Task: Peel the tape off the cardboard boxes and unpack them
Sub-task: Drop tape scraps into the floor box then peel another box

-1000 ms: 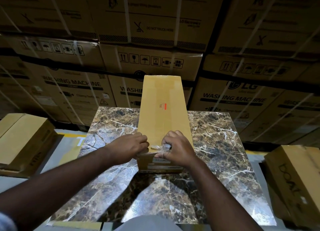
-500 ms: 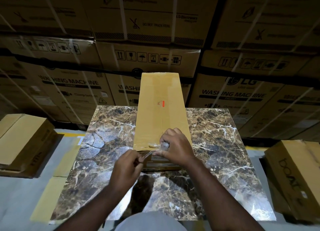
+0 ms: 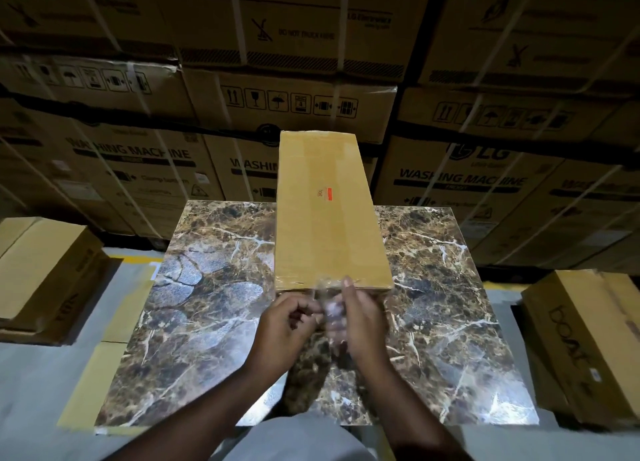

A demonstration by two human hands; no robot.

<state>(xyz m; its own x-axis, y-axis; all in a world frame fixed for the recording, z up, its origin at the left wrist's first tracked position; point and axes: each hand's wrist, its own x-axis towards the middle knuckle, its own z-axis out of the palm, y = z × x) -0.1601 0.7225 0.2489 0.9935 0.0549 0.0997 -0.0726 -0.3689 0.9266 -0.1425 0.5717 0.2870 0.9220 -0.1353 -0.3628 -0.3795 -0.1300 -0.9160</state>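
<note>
Long box [image 3: 329, 214] on table [image 3: 450, 304], stacked cartons [image 3: 467, 180] behind

Table: brown veined marble-patterned table [image 3: 214, 287].
Background: stacked brown cardboard washing-machine cartons [image 3: 460, 183] with white straps.
Floor: grey floor [image 3: 41, 384], yellow line.

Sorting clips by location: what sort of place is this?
Probably a warehouse or appliance stockroom: strapped washing machine cartons stacked like a wall, more boxes on the floor, and a marble-patterned table for unpacking.
</note>
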